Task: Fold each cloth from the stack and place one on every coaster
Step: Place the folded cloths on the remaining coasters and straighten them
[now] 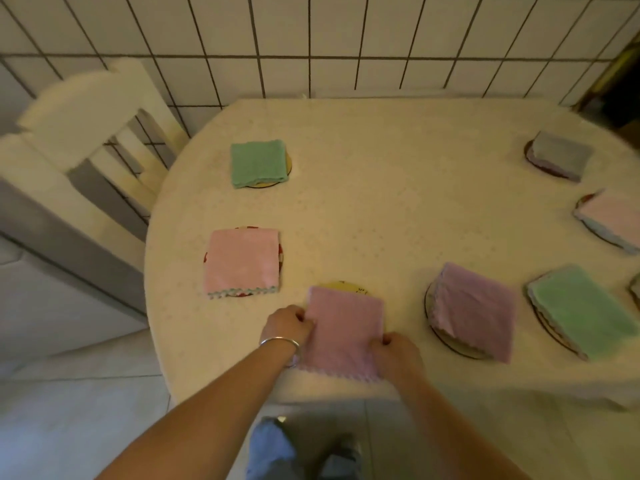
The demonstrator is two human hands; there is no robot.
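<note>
1. While both hands are pinching the folded mauve cloth (343, 332) at the table's near edge, the left hand (289, 325) is gripping its left side and the right hand (394, 351) its right side, fingers curled onto the fabric.
2. Just beyond that cloth, the yellow coaster (343, 286) is peeking out from under the cloth's far edge; the cloth is lying mostly nearer than the coaster, so the coming move is probably a short push away from the person. Both hands are about equally near.
3. Left of the yellow coaster, a pink cloth (242, 259) is sitting on a red-patterned coaster that is showing only at the rims.
4. Right of the yellow coaster, a second mauve cloth (472, 310) is covering a round coaster, and a green cloth (581, 310) is lying further right.
5. Far beyond the yellow coaster, a teal cloth (258, 162) is resting on another coaster; to the far right, a grey cloth (559, 154) and a pale pink cloth (611, 218) are doing likewise.
6. At the right border something is being cut off, and I cannot tell what it is. No stack is showing, and motion blur is softening the far things.
</note>
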